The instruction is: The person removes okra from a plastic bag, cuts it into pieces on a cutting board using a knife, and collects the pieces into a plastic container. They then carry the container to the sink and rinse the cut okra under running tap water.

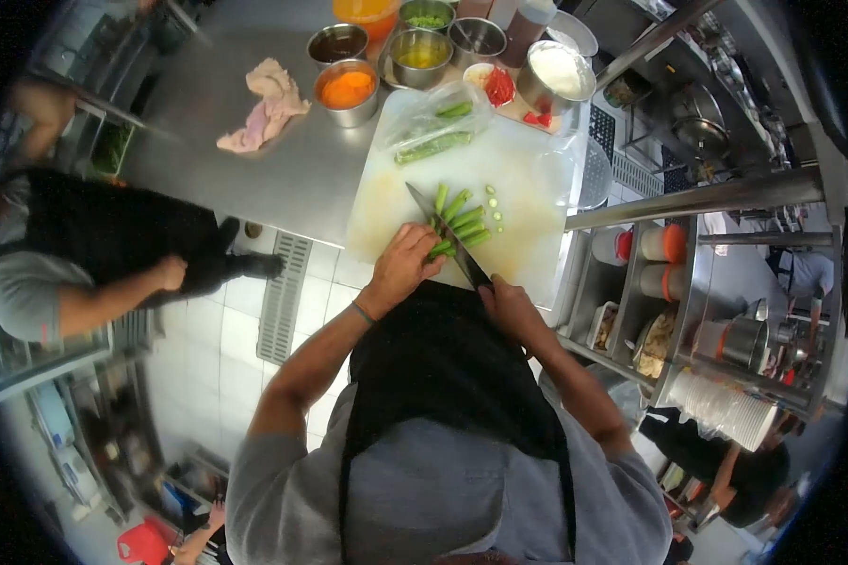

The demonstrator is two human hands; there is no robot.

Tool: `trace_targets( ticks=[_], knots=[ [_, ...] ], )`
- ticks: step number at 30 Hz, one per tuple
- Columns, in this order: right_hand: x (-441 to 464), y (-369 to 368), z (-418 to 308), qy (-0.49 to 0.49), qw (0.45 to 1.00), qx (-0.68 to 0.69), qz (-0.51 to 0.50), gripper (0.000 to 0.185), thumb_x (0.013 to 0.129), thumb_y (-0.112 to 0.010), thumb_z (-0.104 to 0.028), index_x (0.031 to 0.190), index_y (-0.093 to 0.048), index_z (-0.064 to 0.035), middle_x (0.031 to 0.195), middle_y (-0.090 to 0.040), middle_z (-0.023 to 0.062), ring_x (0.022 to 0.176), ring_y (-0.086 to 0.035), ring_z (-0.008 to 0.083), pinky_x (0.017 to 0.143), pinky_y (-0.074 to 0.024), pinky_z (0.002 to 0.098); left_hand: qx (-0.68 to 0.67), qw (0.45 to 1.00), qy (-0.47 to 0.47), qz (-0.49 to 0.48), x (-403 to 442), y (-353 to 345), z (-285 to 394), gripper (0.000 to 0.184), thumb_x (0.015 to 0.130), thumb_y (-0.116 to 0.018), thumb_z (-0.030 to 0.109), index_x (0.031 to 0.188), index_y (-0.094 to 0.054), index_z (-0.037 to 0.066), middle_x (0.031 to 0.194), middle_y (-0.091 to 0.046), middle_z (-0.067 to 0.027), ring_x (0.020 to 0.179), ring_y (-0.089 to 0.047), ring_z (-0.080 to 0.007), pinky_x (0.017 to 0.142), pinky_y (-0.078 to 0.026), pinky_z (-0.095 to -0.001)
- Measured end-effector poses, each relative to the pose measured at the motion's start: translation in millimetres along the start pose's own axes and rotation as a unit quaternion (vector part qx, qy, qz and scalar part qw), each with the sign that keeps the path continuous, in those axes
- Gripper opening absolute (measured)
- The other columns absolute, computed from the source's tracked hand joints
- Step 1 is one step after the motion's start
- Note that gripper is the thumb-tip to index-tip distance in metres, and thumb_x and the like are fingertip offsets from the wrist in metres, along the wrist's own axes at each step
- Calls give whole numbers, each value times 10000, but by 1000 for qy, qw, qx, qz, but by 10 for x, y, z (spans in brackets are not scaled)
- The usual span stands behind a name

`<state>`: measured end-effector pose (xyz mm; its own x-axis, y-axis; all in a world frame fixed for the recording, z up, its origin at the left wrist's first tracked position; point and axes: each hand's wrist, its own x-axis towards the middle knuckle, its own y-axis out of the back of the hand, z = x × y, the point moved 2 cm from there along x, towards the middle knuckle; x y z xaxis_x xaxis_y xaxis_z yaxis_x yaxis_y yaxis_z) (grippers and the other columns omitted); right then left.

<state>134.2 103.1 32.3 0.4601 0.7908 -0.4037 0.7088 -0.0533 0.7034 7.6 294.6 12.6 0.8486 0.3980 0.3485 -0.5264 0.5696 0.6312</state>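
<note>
On a white cutting board [528, 202] lie several green stalks [468, 218], asparagus by their look, with small round slices [494, 202] to their right. My left hand [407, 260] rests at the stalks' left end, its fingers bent and pressed together on them. The knife [465, 259] is in my right hand [511, 306], its blade slanting up and left across the stalks, the tip beyond my left fingertips. Farther up the board, a clear plastic bag [433, 122] holds more green stalks.
Metal bowls [349, 97] with sauces and a bowl of white powder or cream [558, 72] stand behind the board. A pale cloth or raw skin-like piece [266, 104] lies on the steel counter [179, 104]. A co-worker [94, 254] stands at left; shelves [650, 311] are at right.
</note>
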Motion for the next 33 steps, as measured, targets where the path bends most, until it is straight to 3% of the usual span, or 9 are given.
trace_targets(
  ticks=[5,8,10,15,24,32,33],
  knots=[
    [5,64,-74,40,998,25,51,257,979,-543,-234,961,-510,20,776,-622,318,779,-612,522,698,-475,587,-2,1000,-4,14,-30,-74,-25,376,742,-806,136,1041,-616,7,1083,-587,-139,1036,-551,-331,891,-485,-396],
    [-170,435,-176,-21,997,9,68,252,978,-551,-220,969,-541,31,790,-625,310,795,-610,515,668,-465,557,-2,999,4,47,15,-84,30,440,717,-832,160,1057,-605,-3,1116,-554,-157,1062,-522,-345,908,-468,-408],
    [-200,498,-18,2,995,14,98,244,976,-556,-215,943,-542,27,769,-616,311,787,-610,508,659,-455,560,44,995,15,91,177,-46,150,478,694,-833,165,1075,-589,12,1145,-525,-165,1064,-506,-366,895,-469,-430],
    [-149,522,178,-10,999,-30,10,254,988,-530,-247,957,-524,5,751,-630,297,774,-630,499,685,-483,583,34,998,9,50,325,-193,72,507,679,-837,154,1081,-570,1,1140,-516,-163,1069,-494,-360,905,-462,-432],
    [199,527,103,15,999,-33,-25,264,976,-538,-274,964,-524,-10,769,-630,307,786,-620,515,705,-478,598,27,999,14,32,344,-209,37,487,666,-846,112,1057,-578,-2,1137,-526,-174,1063,-493,-367,912,-459,-423],
    [477,341,-26,58,997,-36,45,250,964,-548,-260,953,-529,-11,792,-639,294,747,-621,514,680,-487,602,40,999,-13,-1,289,-217,58,521,656,-845,104,1087,-568,10,1134,-534,-160,1074,-493,-371,942,-441,-435],
    [425,442,-111,55,996,-36,56,241,959,-558,-248,953,-523,-10,787,-640,284,728,-622,510,668,-490,601,36,999,-5,18,277,-167,84,489,709,-822,118,1112,-568,9,1180,-536,-163,1112,-494,-369,961,-436,-439]
  ],
)
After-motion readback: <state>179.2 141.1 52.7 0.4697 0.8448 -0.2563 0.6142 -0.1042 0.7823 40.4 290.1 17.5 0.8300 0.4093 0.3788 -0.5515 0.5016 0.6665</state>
